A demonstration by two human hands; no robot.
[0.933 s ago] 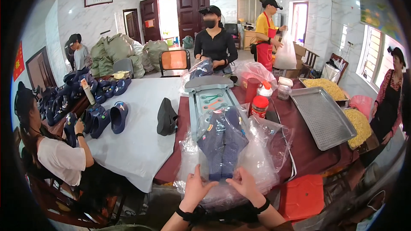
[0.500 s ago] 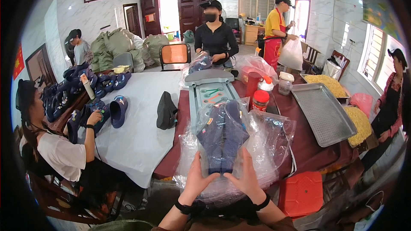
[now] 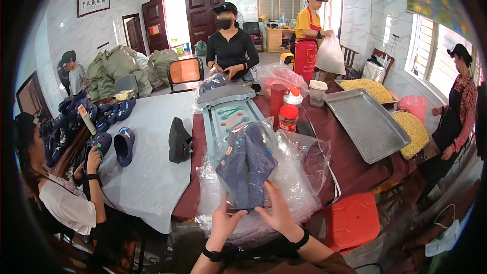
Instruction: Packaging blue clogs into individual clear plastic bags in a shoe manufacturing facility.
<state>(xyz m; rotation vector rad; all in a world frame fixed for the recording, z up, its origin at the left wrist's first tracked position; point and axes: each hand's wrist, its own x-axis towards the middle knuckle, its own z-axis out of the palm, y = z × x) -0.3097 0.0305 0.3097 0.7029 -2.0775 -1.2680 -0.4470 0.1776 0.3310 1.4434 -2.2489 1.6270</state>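
Observation:
A pair of dark blue clogs [image 3: 247, 160] lies side by side in a clear plastic bag in front of me, heel ends nearest. My left hand [image 3: 223, 225] is against the lower left of the bag, thumb stretched inward and fingers extended. On the other side, my right hand [image 3: 278, 213] has its fingers spread along the lower right edge. Both thumbs point at the heel ends, apart from each other. Underneath is a stack of clear plastic bags [image 3: 299, 200]. Just beyond the clogs rests a grey plastic panel [image 3: 215, 122] with green and orange shapes.
On the white-covered table [image 3: 147, 177] stand a black shoe [image 3: 179, 141] and a blue clog [image 3: 124, 147]; a seated co-worker handles another clog. Jars, including a red-lidded one [image 3: 288, 117], and a metal tray [image 3: 368, 127] are right. A red stool [image 3: 351, 222] stands below. Other people work around.
The view has turned right, shifting the scene left. My hands have eased a little apart at the heel ends, and the bagged clogs spread slightly at the near end.

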